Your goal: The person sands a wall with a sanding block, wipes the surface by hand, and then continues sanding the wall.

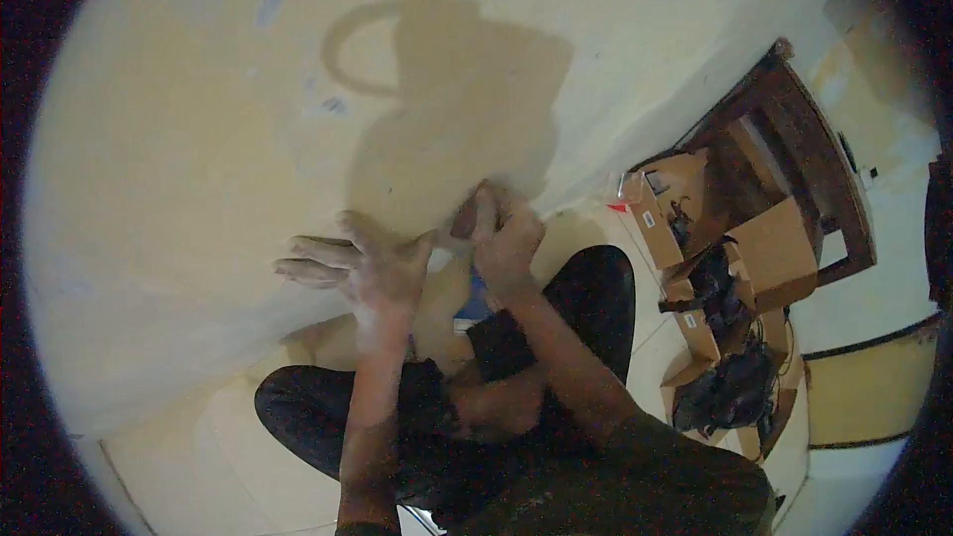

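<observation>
My left hand [375,268] is up in front of the pale wall [228,139], its fingers spread and a whitish look on the skin. To its right, my right hand [508,243] is closed near the wall, fingers bent together. A small brownish patch shows at its fingertips; I cannot tell whether it is a held piece or shadow. A blue item [476,300] lies low between my hands, partly hidden by my right wrist. My crossed legs [596,303] in dark trousers are beneath my arms.
Open cardboard boxes [784,253] with black items [735,387] inside stand on the tiled floor to the right. Behind them leans a dark wooden piece of furniture [834,159]. A large shadow of head and body falls on the wall ahead.
</observation>
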`<state>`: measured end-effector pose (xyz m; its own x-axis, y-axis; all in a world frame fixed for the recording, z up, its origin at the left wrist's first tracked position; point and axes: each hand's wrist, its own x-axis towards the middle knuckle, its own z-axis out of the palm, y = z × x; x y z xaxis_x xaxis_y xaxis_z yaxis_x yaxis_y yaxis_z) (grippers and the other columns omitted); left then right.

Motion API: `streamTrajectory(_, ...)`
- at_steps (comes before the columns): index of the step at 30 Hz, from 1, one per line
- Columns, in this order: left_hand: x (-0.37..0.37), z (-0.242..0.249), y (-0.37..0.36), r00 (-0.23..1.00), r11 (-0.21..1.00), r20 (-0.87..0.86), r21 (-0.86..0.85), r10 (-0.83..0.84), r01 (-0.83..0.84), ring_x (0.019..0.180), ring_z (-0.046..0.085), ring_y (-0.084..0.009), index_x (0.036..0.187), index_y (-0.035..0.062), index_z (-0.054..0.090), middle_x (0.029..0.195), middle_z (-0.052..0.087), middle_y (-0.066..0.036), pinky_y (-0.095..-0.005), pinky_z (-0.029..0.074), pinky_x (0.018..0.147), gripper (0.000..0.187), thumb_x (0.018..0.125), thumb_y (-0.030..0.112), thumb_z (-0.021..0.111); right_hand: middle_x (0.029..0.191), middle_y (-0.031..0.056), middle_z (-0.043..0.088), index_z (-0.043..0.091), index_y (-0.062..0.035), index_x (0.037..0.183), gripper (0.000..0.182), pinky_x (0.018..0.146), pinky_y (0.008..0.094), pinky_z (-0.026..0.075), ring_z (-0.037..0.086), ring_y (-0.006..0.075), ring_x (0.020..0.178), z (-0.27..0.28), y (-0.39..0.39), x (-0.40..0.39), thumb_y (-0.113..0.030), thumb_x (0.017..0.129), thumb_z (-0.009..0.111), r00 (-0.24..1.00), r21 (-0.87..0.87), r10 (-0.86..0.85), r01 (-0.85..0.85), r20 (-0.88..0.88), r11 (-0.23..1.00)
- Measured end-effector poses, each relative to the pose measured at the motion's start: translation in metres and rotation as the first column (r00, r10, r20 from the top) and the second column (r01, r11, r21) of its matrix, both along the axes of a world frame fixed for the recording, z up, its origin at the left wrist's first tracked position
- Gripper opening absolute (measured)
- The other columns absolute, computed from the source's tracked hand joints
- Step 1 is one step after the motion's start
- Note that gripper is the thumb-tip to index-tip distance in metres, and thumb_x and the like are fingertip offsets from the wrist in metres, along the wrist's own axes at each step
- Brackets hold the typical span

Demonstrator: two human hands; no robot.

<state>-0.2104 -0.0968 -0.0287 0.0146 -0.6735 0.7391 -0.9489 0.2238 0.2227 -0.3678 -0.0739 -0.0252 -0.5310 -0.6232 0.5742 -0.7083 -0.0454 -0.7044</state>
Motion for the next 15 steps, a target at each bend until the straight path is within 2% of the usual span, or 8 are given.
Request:
streamTrajectory(1,-0.002,-0.005,-0.002,0.999,0.999,0.009,-0.010,0.031,-0.031,0.132,-0.010,-0.0771,0.158,0.0116,-0.014,0.149,-0.015,-0.050,-0.0875,0.007,0.098,0.153,0.057,0.083,0.075,0.089,0.0160,0.072,0.065,0.0073,0.104,0.027,0.069,0.0358,0.054,0.070,0.0217,0.079,0.007,-0.015,-0.009,-0.019,0.097,0.064,0.998,-0.108,-0.060,0.062,0.017,0.992)
streamTrajectory(3,-0.001,-0.003,0.001,0.999,0.997,0.047,0.076,0.028,-0.031,0.131,-0.009,-0.0784,0.159,0.0110,-0.011,0.148,-0.014,-0.052,-0.0878,0.008,0.098,0.153,0.056,0.083,0.076,0.093,0.0161,0.073,0.064,0.0089,0.106,0.029,0.072,0.0345,0.054,0.070,0.0209,0.085,0.087,-0.024,-0.013,-0.018,0.096,0.065,0.976,-0.112,-0.047,0.072,0.214,0.991)
streamTrajectory(4,0.000,-0.001,0.001,0.998,0.993,0.066,0.116,0.022,-0.030,0.130,-0.009,-0.0791,0.159,0.0107,-0.010,0.147,-0.014,-0.052,-0.0880,0.008,0.098,0.153,0.055,0.083,0.076,0.095,0.0161,0.073,0.064,0.0092,0.106,0.029,0.073,0.0341,0.054,0.070,0.0208,0.087,0.084,-0.025,-0.012,-0.018,0.096,0.065,0.969,-0.098,-0.053,0.078,0.242,0.992)
streamTrajectory(6,0.001,0.005,-0.005,0.998,0.998,-0.013,0.020,-0.054,0.054,0.128,-0.010,-0.0809,0.160,0.0141,-0.010,0.149,-0.014,-0.050,-0.0895,0.008,0.095,0.145,0.062,0.074,0.079,0.097,0.0159,0.073,0.064,0.0099,0.106,0.030,0.075,0.0335,0.054,0.070,0.0207,0.090,0.079,-0.027,-0.008,-0.018,0.096,0.066,0.960,-0.088,-0.045,0.072,0.278,0.994)
streamTrajectory(7,0.002,0.006,-0.005,0.995,0.996,-0.050,-0.034,-0.089,0.087,0.127,-0.010,-0.0819,0.160,0.0159,-0.010,0.150,-0.014,-0.050,-0.0902,0.007,0.093,0.141,0.065,0.070,0.080,0.095,0.0157,0.073,0.064,0.0095,0.105,0.029,0.073,0.0343,0.054,0.070,0.0209,0.089,0.052,-0.029,-0.006,-0.018,0.096,0.066,0.982,-0.100,-0.018,0.038,0.189,0.994)
streamTrajectory(9,0.006,-0.003,-0.002,0.997,0.995,-0.028,0.056,-0.076,0.078,0.126,-0.010,-0.0821,0.160,0.0152,-0.007,0.149,-0.013,-0.050,-0.0902,0.007,0.093,0.139,0.066,0.070,0.080,0.091,0.0153,0.073,0.064,0.0086,0.103,0.029,0.071,0.0359,0.054,0.070,0.0211,0.085,-0.024,-0.023,0.002,-0.019,0.096,0.066,1.000,-0.109,0.016,-0.013,0.021,0.994)
streamTrajectory(12,0.006,0.001,-0.002,0.998,0.997,-0.021,0.036,-0.064,0.064,0.126,-0.009,-0.0829,0.161,0.0142,-0.005,0.148,-0.012,-0.052,-0.0900,0.007,0.093,0.137,0.067,0.070,0.079,0.079,0.0146,0.072,0.071,-0.0030,0.096,0.022,0.066,0.0395,0.056,0.071,0.0290,0.069,-0.020,-0.002,0.020,-0.024,0.092,0.068,0.988,0.000,-0.002,0.002,-0.157,1.000)
streamTrajectory(15,0.011,0.003,0.004,0.998,0.997,-0.003,0.032,-0.066,0.066,0.125,-0.008,-0.0836,0.160,0.0144,-0.006,0.147,-0.010,-0.053,-0.0896,0.008,0.094,0.137,0.068,0.070,0.078,0.080,0.0129,0.072,0.072,-0.0038,0.095,0.020,0.067,0.0407,0.056,0.072,0.0287,0.070,0.027,-0.003,0.018,-0.023,0.092,0.067,0.995,0.018,-0.005,0.003,0.097,1.000)
